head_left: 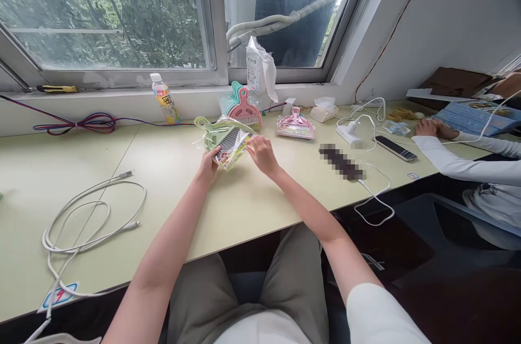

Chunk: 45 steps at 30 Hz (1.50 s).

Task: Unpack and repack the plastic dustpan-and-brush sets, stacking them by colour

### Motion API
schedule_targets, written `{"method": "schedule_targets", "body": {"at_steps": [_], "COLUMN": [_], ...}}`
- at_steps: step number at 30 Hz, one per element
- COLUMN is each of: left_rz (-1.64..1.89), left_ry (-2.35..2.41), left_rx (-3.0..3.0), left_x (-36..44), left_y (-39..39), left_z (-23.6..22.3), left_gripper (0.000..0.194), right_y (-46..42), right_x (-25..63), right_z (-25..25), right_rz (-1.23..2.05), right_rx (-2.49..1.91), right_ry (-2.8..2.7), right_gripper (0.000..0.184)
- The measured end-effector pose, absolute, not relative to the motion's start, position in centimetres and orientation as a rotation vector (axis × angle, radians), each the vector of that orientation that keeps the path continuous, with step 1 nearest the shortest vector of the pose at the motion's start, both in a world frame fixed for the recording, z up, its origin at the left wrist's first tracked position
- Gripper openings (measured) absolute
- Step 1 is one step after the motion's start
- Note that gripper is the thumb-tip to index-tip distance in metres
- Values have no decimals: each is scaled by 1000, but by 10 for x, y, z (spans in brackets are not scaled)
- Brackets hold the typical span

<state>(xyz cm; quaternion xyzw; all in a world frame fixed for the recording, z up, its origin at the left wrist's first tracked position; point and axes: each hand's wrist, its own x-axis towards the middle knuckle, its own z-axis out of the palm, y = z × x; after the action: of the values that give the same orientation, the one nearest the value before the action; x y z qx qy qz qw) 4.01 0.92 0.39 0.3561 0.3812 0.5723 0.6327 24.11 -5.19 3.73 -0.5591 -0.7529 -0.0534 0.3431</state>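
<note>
A green dustpan and brush set (pixel 223 137) in a clear plastic wrapper is held tilted above the table. My left hand (pixel 209 164) grips its lower left side, with the thumb on the front. At its right edge my right hand (pixel 262 154) is closed, fingertips pinching the wrapper. Just behind stand several more dustpan sets, a pink one (pixel 245 108) in front and turquoise ones (pixel 236 90) behind it. To the right, a pink wrapped dustpan set (pixel 296 126) lies on the table.
A drink bottle (pixel 165 99) stands by the sill. A coiled white cable (pixel 97 203) lies at left, a blurred dark object (pixel 341 161), power strip (pixel 348 131) and phone (pixel 394 148) at right. Another person's hands (pixel 435 128) rest at far right.
</note>
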Motion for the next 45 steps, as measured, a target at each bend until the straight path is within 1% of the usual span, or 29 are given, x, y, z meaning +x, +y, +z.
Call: {"method": "schedule_targets", "body": {"at_steps": [2, 3, 5, 7, 10, 12, 15, 18, 21, 24, 28, 31, 34, 37, 42, 45], "left_rz": [1344, 1358, 1376, 1373, 1347, 1334, 1322, 1298, 1257, 1186, 1095, 1032, 986, 1033, 1181, 1269], "left_ry": [840, 827, 803, 788, 784, 784, 773, 761, 733, 700, 691, 656, 653, 716, 840, 897], "left_rx": [769, 745, 700, 674, 678, 694, 720, 723, 754, 853, 997, 1031, 1024, 947, 785, 767], "left_x": [35, 32, 30, 31, 36, 40, 44, 46, 48, 49, 50, 51, 53, 55, 52, 44], "left_y": [12, 13, 12, 10, 4, 1, -2, -4, -6, -11, -17, -17, -13, -4, 9, 15], "left_z": [4, 5, 6, 7, 9, 9, 10, 10, 11, 13, 14, 11, 7, 4, 3, 2], "left_gripper": [23, 21, 17, 11, 6, 6, 12, 18, 24, 30, 38, 42, 39, 38, 43, 37], "right_y": [-51, -48, -43, -39, -36, -35, -33, -33, -34, -33, -29, -28, -28, -29, -29, -30], "right_x": [238, 238, 239, 241, 243, 245, 247, 248, 246, 244, 247, 249, 249, 246, 243, 245], "right_z": [31, 28, 22, 17, 15, 15, 18, 22, 23, 19, 11, 9, 9, 9, 8, 11], "right_rz": [-39, 39, 232, 418, 592, 730, 1003, 1151, 1231, 1254, 1242, 1214, 1175, 1182, 1231, 1226], "right_rx": [-1476, -1498, -1498, -1408, -1285, -1290, -1290, -1122, -966, -920, -981, -1024, -1031, -1026, -1019, -1021], "right_ry": [-2045, -2025, -1881, -1705, -1485, -1375, -1195, -1047, -914, -764, -690, -719, -770, -761, -764, -769], "right_gripper": [19, 22, 30, 37, 38, 37, 36, 27, 19, 28, 31, 30, 23, 21, 28, 25]}}
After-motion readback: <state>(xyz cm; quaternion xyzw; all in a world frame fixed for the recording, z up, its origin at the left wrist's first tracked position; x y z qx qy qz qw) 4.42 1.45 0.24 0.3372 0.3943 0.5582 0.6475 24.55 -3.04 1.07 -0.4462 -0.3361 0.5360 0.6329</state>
